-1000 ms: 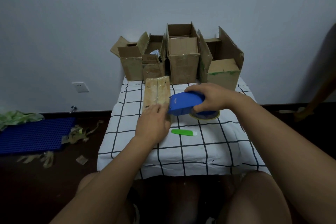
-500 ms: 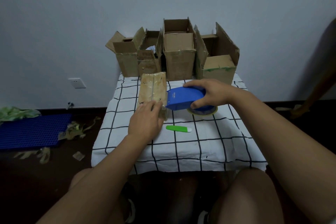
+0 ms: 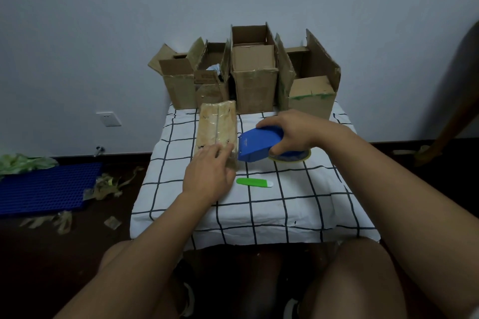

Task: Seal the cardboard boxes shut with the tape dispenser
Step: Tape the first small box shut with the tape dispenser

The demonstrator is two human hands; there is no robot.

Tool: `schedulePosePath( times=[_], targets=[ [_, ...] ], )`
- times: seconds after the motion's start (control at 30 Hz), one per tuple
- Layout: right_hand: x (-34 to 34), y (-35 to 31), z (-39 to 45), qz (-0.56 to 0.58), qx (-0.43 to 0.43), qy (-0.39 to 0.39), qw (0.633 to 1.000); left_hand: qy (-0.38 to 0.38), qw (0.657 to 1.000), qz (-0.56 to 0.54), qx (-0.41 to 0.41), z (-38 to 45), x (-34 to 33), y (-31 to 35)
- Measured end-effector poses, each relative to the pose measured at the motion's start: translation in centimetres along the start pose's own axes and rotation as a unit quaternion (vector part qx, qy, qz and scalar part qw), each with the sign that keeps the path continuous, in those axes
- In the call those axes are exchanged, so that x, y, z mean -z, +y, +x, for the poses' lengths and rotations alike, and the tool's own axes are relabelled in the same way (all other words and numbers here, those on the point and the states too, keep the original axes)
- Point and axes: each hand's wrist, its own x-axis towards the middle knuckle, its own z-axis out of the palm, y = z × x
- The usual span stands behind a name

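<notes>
A flat closed cardboard box (image 3: pixel 217 127), shiny with tape along its top, lies on the checked tablecloth (image 3: pixel 285 204). My left hand (image 3: pixel 210 176) rests flat on its near end, fingers spread. My right hand (image 3: pixel 293 132) grips the blue tape dispenser (image 3: pixel 259 145), whose front edge sits just right of the box's near corner. The yellowish tape roll (image 3: pixel 290 159) shows under the dispenser.
Several open cardboard boxes (image 3: pixel 254 77) stand in a row at the table's far edge against the wall. A green utility knife (image 3: pixel 254 182) lies near my left hand. A blue mat (image 3: pixel 46 186) and tape scraps (image 3: pixel 106 186) litter the floor at left.
The view has shifted slightly. The dispenser has drawn a little away from the box toward the right and near side. My left hand stays pressed on the box's near end.
</notes>
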Motion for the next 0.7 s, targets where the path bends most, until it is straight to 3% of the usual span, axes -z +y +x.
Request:
schedulePosePath(
  times=[0.37, 0.7],
  targets=[
    [2.5, -5.7, 2.1, -0.120, -0.029, -0.019, 0.992, -0.004, 1.000, 0.007, -0.026, 0.4, 0.0, -0.5],
    [3.6, -7.9, 1.6, -0.149, -0.044, -0.043, 0.987, -0.044, 0.998, 0.021, -0.029, 1.0, 1.2, -0.2]
  ],
)
